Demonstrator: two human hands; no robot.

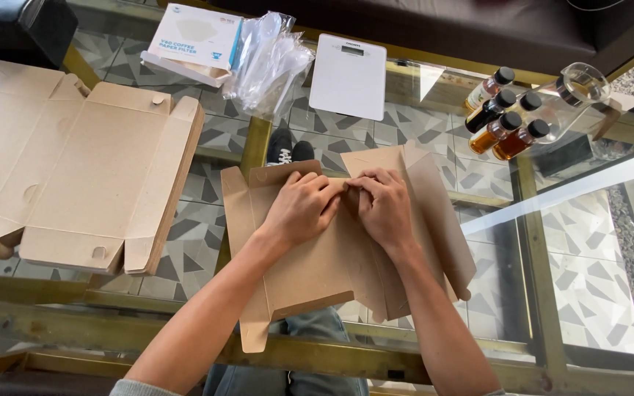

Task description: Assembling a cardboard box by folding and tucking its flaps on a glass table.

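A flat brown cardboard box blank (310, 271) lies on the glass table (566, 242) in front of me, partly folded. My left hand (301, 207) and my right hand (383, 207) rest side by side on its upper middle. Both hands have curled fingers pinching a cardboard flap near the blank's far edge. A long side panel (442, 213) on the right stands tilted up beside my right hand.
A stack of unfolded cardboard blanks (75, 169) lies at left. At the back sit a white filter-paper box (194, 40), a clear plastic bag of utensils (269, 62) and a white kitchen scale (348, 77). Several small amber bottles (506, 117) and a glass jar (581, 92) stand at right.
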